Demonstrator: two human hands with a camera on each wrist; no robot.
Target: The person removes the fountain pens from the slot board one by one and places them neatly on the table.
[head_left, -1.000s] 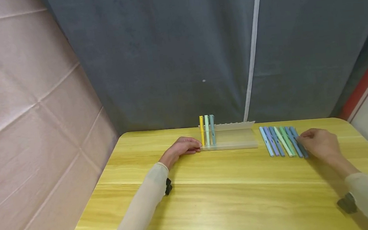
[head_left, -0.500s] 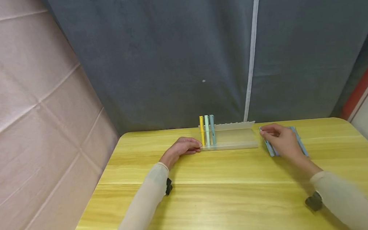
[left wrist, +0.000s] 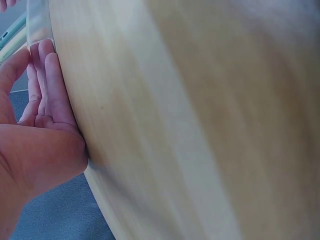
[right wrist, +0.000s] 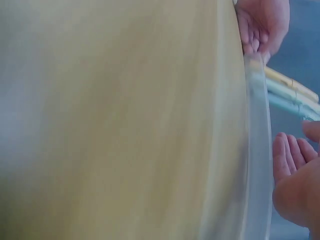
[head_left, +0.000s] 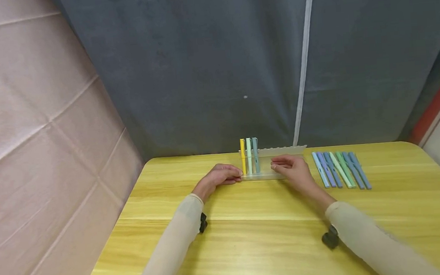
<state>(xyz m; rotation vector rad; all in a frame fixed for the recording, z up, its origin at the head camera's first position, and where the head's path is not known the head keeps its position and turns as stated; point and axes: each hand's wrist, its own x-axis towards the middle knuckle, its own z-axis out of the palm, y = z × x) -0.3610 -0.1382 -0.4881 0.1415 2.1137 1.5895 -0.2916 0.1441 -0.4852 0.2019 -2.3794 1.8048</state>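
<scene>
A clear plastic pen stand (head_left: 266, 176) with a scalloped back edge (head_left: 282, 151) stands near the table's far side. In its left part lean a yellow pen (head_left: 243, 157), a pale green pen (head_left: 249, 156) and a grey-blue pen (head_left: 256, 156). My left hand (head_left: 220, 174) pinches the stand's left end between thumb and fingers; the left wrist view shows this grip (left wrist: 47, 85) close up. Over the stand's right half is my right hand (head_left: 293, 171). The right wrist view shows its fingers (right wrist: 290, 155) extended, thumb apart, nothing between them.
Right of the stand, several pens lie side by side on the wooden table (head_left: 230, 250), among them a light blue pen (head_left: 320, 170) and a green pen (head_left: 345, 170). A dark curtain (head_left: 198, 69) hangs behind the table's far edge.
My right hand has swept left from the far end of the pen row, across the pens, to the stand. The left hand has kept its hold on the stand's end.
</scene>
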